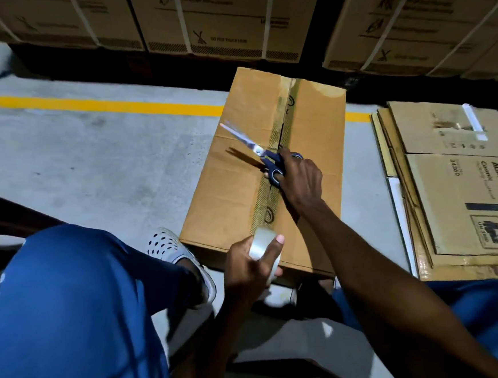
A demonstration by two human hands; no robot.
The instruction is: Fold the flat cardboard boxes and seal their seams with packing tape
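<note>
A folded brown cardboard box [236,187] stands on the floor in front of me, its top flaps meeting along a centre seam [276,167] covered with old printed tape. My left hand [247,273] grips a roll of clear packing tape [262,249] at the box's near edge, over the seam. My right hand [300,182] holds blue-handled scissors [262,157] above the middle of the box top, the blades pointing up and to the left.
A stack of flat cardboard boxes [456,190] lies on the floor to the right. Strapped cartons [196,14] line the back wall. A yellow line [99,106] crosses the concrete floor. My blue-trousered knees and a white perforated shoe [174,247] sit close to the box.
</note>
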